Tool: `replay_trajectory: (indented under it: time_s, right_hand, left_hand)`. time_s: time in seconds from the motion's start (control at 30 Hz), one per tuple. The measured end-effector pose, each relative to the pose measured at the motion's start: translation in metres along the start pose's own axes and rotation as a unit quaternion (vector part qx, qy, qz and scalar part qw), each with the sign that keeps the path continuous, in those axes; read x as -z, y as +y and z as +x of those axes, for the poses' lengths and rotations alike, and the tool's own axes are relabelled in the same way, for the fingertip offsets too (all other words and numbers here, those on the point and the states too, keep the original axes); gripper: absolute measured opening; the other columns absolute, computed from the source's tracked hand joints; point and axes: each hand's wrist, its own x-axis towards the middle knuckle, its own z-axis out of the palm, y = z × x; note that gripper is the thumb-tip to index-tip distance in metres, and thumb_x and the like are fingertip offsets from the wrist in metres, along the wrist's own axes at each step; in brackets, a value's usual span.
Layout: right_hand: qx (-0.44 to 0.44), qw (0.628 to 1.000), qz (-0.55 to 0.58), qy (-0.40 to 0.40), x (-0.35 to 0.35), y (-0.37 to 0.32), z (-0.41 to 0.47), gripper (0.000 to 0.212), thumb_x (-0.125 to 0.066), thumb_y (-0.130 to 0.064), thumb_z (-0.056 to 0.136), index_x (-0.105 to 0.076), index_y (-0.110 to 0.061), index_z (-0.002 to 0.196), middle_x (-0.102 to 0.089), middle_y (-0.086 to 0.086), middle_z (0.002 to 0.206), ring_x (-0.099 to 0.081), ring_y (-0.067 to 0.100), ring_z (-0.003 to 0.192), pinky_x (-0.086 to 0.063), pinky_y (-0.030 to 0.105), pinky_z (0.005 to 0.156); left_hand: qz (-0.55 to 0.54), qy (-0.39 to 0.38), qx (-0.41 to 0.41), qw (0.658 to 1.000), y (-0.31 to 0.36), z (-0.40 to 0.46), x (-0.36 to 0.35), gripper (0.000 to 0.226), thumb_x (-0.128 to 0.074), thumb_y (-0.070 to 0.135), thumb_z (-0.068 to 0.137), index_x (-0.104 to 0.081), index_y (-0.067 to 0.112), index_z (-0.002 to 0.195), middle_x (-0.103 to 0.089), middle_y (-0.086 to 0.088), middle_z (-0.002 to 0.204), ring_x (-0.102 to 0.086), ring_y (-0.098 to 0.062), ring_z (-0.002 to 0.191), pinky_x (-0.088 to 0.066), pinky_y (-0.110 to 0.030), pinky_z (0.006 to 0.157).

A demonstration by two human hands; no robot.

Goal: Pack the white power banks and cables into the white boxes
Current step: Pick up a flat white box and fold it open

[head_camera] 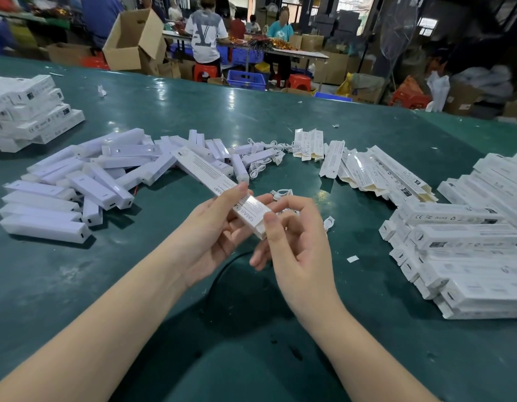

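Item in hand: one long white box (pixel 213 181), printed on its upper face, held slantwise above the green table (pixel 280 120), its far end pointing up and left over the heap, its near end between our two hands. Our left hand (pixel 213 224) cradles the box from beneath, fingers curled round its underside and thumb laid along the top edge. Our right hand (pixel 292 239) pinches the near end of the box, thumb pressed on the end corner and forefinger curled behind it; whether the end flap is tucked in we cannot tell. Stock to the left: a loose heap of white power banks (pixel 86 181), lying flat at mixed angles, several showing a small port on the end. Stock at centre, beyond our hands: coiled white cables (pixel 263 161), tangled together just beside the heap, with one more cable (pixel 282 193) lying close behind our right fingers. Stock at centre right: flattened, unfilled boxes (pixel 364 169) fanned across the table. Stock at far right: a stack of boxes (pixel 466 250) laid in rough layers. Stock at far left: a second, smaller stack of boxes (pixel 28 111). Small scraps of white paper (pixel 352 259) lie scattered on the table.
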Motion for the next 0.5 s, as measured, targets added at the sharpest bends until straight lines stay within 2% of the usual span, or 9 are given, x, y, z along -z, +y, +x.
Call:
replay_trajectory:
  time_s: [0.1, 0.2, 0.23, 0.33, 0.4, 0.43, 0.5]
  right_hand:
    - [-0.006, 1.000, 0.005, 0.009, 0.000, 0.000, -0.001, 0.004, -0.056, -0.033, 0.096, -0.052, -0.031, 0.095, -0.063, -0.001, 0.072, -0.062, 0.022, 0.050, -0.050, 0.027, 0.052]
    - [-0.033, 0.998, 0.045, 0.005, 0.002, -0.003, 0.001, 0.012, -0.063, -0.031, 0.093, -0.052, -0.026, 0.094, -0.062, 0.003, 0.070, -0.061, 0.021, 0.048, -0.049, 0.026, 0.049]
    - [-0.051, 0.997, 0.064, 0.002, 0.003, -0.004, 0.002, 0.018, -0.067, -0.031, 0.090, -0.051, -0.023, 0.095, -0.061, 0.004, 0.069, -0.059, 0.020, 0.046, -0.048, 0.026, 0.048]
    - [-0.098, 0.990, 0.100, -0.013, 0.005, -0.003, 0.005, 0.042, -0.078, -0.034, 0.077, -0.046, -0.019, 0.100, -0.060, 0.007, 0.065, -0.052, 0.015, 0.042, -0.044, 0.024, 0.044]
    - [-0.110, 0.991, 0.077, -0.023, 0.006, -0.002, 0.007, 0.056, -0.079, -0.043, 0.065, -0.045, -0.020, 0.103, -0.061, 0.003, 0.064, -0.050, 0.011, 0.043, -0.042, 0.022, 0.043]
    - [-0.120, 0.990, 0.065, -0.036, 0.007, -0.001, 0.009, 0.064, -0.081, -0.049, 0.059, -0.045, -0.021, 0.105, -0.063, 0.000, 0.065, -0.051, 0.009, 0.045, -0.042, 0.021, 0.044]
    - [-0.148, 0.984, 0.052, -0.081, 0.008, 0.000, 0.009, 0.085, -0.085, -0.067, 0.045, -0.047, -0.023, 0.107, -0.066, -0.005, 0.069, -0.054, 0.008, 0.050, -0.044, 0.021, 0.046]
  left_hand:
    - [-0.018, -0.001, 0.000, 1.000, -0.001, 0.001, 0.001, 0.041, -0.072, 0.033, 0.072, -0.058, 0.005, 0.097, -0.074, -0.012, 0.102, -0.072, -0.017, 0.093, -0.056, -0.019, 0.064]
    - [0.009, -0.014, 0.003, 1.000, -0.001, 0.000, 0.001, 0.030, -0.070, 0.036, 0.073, -0.074, 0.010, 0.086, -0.074, -0.009, 0.103, -0.072, -0.017, 0.095, -0.056, -0.019, 0.065]
    - [0.018, -0.019, 0.005, 1.000, 0.000, -0.001, 0.000, 0.031, -0.070, 0.038, 0.073, -0.074, 0.010, 0.087, -0.074, -0.008, 0.104, -0.072, -0.018, 0.095, -0.056, -0.019, 0.065]
    - [0.016, -0.026, 0.020, 0.999, 0.001, -0.005, -0.001, 0.045, -0.070, 0.037, 0.072, -0.057, 0.006, 0.102, -0.075, -0.011, 0.101, -0.073, -0.019, 0.090, -0.058, -0.023, 0.064]
    - [0.027, -0.046, 0.045, 0.998, 0.002, -0.007, -0.002, 0.042, -0.073, 0.038, 0.069, -0.069, 0.006, 0.097, -0.075, -0.012, 0.098, -0.073, -0.018, 0.086, -0.058, -0.025, 0.065]
    - [0.041, -0.062, 0.059, 0.995, 0.003, -0.008, -0.003, 0.036, -0.074, 0.039, 0.066, -0.077, 0.010, 0.087, -0.075, -0.011, 0.096, -0.073, -0.017, 0.083, -0.058, -0.025, 0.066]
    - [0.062, -0.095, 0.085, 0.990, 0.005, -0.010, -0.003, 0.026, -0.073, 0.040, 0.063, -0.080, 0.019, 0.077, -0.076, -0.007, 0.091, -0.073, -0.015, 0.077, -0.059, -0.026, 0.065]
